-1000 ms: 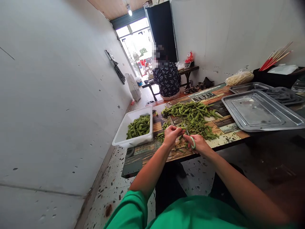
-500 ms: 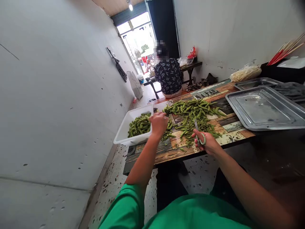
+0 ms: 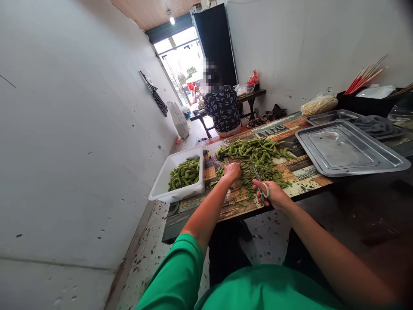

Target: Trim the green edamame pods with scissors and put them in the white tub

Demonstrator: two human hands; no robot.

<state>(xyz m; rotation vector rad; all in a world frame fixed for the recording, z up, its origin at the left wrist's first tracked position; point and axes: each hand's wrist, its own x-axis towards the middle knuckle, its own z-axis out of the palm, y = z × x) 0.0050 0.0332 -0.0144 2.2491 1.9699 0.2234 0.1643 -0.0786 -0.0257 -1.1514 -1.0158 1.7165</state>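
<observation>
Bin (image 3: pixel 189 192) on left end of table (image 3: pixel 180 220), pods (image 3: pixel 186 173) in bin, pod heap (image 3: pixel 248 149) between bin and tray (image 3: pixel 351 148), person (image 3: pixel 222 108) beyond

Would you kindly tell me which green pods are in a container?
The green pods in the rectangular white plastic tub; others lie on the patchwork table.

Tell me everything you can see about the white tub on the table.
The white tub is rectangular and open-topped, apparently plastic, with raised walls. Green pods are heaped toward its right side, leaving bare bottom on the left. It sits upright at the left end of the table. Neither the left hand nor the right hand touches it.
</observation>
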